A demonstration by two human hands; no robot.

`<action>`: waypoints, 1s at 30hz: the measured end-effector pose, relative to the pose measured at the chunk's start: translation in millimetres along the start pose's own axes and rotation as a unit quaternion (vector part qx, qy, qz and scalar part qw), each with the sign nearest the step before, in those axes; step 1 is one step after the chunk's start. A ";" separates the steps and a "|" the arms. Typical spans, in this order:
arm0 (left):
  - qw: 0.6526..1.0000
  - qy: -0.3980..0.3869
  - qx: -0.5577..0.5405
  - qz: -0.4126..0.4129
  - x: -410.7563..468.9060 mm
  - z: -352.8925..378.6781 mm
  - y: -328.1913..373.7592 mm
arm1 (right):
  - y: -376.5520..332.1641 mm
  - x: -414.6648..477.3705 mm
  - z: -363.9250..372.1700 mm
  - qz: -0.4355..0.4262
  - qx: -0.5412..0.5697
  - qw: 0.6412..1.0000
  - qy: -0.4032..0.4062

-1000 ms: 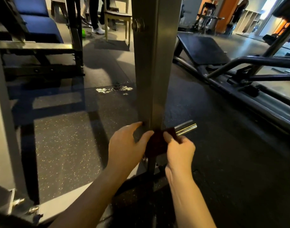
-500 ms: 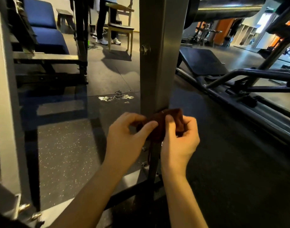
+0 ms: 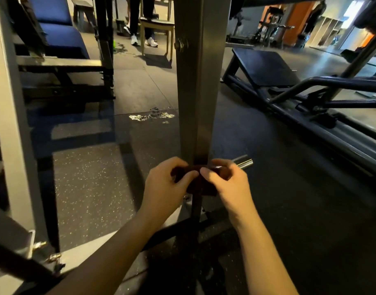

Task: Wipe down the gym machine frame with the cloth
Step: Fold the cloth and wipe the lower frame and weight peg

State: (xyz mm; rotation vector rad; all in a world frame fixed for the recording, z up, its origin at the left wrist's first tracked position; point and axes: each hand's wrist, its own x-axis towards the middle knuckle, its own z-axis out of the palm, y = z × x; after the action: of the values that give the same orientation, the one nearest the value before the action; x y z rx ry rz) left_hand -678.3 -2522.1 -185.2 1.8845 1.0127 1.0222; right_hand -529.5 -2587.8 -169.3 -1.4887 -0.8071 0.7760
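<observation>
**Head view, low beside a gym machine.** The speckled rubber floor (image 3: 91, 184) carries everything shown. At centre the upright steel post (image 3: 193, 92) of the machine frame rises from it, square in section. A black footplate (image 3: 266, 67) on dark rails lies on the floor to the right, and a blue padded seat (image 3: 59, 39) stands at upper left.

Both hands are at the post's lower end, just above its base. The left hand (image 3: 163, 188) and the right hand (image 3: 234, 186) each pinch one end of the cloth (image 3: 202, 187) between thumb and curled fingers. Each grip is therefore closed on the cloth, with the thumbs nearly meeting at the post's near corner. The cloth is small and dark red, and lies against the post's near faces, touching the metal.

A chrome peg (image 3: 243, 163) juts from the post's right side, just behind the right hand. A bolt head (image 3: 179, 45) sits high on the left face.

**Handling (judgement).** The cloth appears light, soft and limp, so it is apt to bunch. Holding it by both ends, taut round the corner, should keep it flat on the steel. The post looks rigid and smooth and should tolerate firm pressure. The peg and bolt could snag the cloth.
</observation>
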 end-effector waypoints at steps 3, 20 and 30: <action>0.992 0.059 -0.044 0.099 6.3 -16.3 25.6 | -43.1 -8.9 4.9 -0.140 -0.015 0.990 -0.009; 0.989 0.075 -0.073 0.103 16.1 -41.1 45.7 | -70.8 4.4 27.1 -0.219 0.018 0.973 0.076; 1.000 0.018 -0.019 -0.017 16.4 -44.4 27.9 | -24.0 1.9 7.7 0.048 -0.028 0.998 0.032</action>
State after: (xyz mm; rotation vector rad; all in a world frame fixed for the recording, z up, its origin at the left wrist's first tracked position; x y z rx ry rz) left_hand -703.7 -2508.3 -138.5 1.8174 1.0352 1.0507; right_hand -536.0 -2581.0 -145.9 -1.6034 -0.7178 0.7797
